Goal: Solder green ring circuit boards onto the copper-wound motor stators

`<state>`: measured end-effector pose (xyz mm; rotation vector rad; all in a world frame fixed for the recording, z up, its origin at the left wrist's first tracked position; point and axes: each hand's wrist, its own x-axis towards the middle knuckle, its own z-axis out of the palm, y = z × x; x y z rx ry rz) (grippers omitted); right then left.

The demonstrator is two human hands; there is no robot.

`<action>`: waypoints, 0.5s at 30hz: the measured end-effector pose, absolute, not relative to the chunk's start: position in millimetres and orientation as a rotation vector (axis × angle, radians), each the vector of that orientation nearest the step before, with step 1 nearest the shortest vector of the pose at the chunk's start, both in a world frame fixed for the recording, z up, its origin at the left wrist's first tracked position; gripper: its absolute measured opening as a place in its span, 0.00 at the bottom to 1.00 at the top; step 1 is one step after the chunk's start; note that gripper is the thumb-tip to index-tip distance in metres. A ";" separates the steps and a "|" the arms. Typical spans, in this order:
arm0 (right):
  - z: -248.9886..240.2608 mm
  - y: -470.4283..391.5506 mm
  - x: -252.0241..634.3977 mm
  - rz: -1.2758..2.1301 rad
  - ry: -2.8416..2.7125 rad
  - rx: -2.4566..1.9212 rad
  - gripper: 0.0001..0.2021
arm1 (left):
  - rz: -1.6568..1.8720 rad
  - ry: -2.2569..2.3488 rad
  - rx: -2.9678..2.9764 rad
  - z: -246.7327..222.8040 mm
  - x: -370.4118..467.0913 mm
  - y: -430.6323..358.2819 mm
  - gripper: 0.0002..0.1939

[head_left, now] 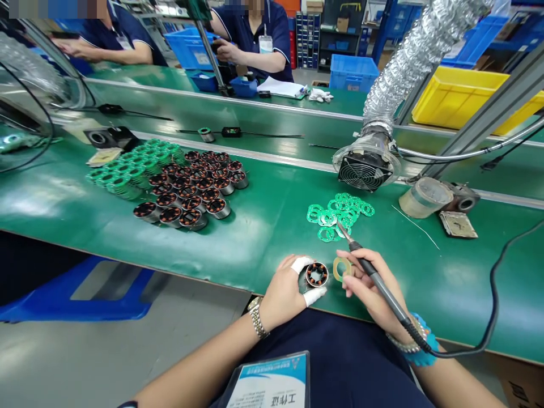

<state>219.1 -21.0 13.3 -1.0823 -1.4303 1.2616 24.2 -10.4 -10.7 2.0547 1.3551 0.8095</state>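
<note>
My left hand, white tape or finger cots on thumb and index finger, is closed around a motor stator with copper windings at the bench's near edge. Between the fingertips of my right hand is a yellowish ring-shaped circuit board, just right of the stator and apart from it. That same hand also carries a soldering iron, its tip pointing up and away over a loose pile of green ring boards. Left of the pile stand several rows of wound stators.
Stacked green ring boards stand at the left. A fume duct with a fan hangs at the back right, near a round container, an iron stand and a sponge. The iron's cord curves rightward. Co-workers sit opposite.
</note>
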 end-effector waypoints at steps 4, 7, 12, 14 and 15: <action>10.1 -16.8 218.8 1.249 -1.510 -1.007 0.19 | 0.833 1.368 2.031 -12.7 24.9 -10.9 0.22; 9.7 -10.5 215.3 1.305 -1.471 -0.889 0.17 | 0.822 1.326 2.028 -12.6 23.5 -10.2 0.22; 13.4 -3.3 206.9 1.185 -1.496 -1.031 0.15 | 0.790 1.240 2.060 -11.3 20.5 -6.8 0.23; 14.7 -2.2 205.6 0.996 -1.694 -1.188 0.17 | 0.800 1.226 2.060 -11.8 19.9 -6.3 0.23; 15.2 -1.4 205.3 0.914 -1.806 -1.218 0.18 | 0.806 1.224 2.056 -12.4 19.8 -6.5 0.22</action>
